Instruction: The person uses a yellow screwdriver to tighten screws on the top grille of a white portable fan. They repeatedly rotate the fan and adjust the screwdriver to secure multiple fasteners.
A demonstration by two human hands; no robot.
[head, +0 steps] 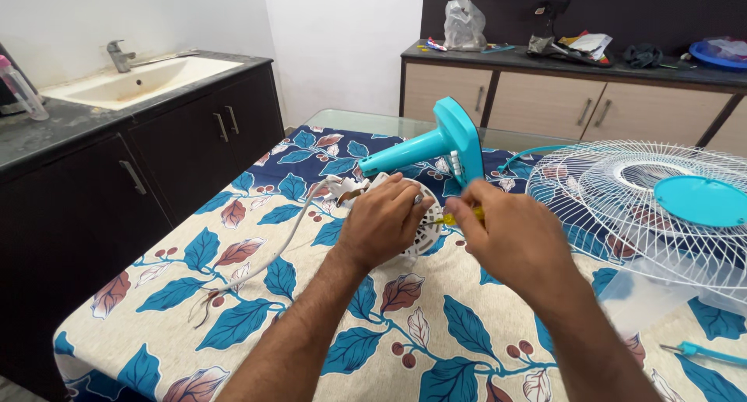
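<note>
hands point(513, 235) on white vented motor housing point(420, 231)

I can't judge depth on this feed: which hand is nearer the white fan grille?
Right. The right hand works just left of the grille; the left hand rests on the motor housing, farther left.

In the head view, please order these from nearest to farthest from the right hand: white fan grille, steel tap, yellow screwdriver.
From the right hand:
1. Yellow screwdriver, held in its fingers.
2. White fan grille, lying on the table to its right.
3. Steel tap, at the sink, far left.
</note>
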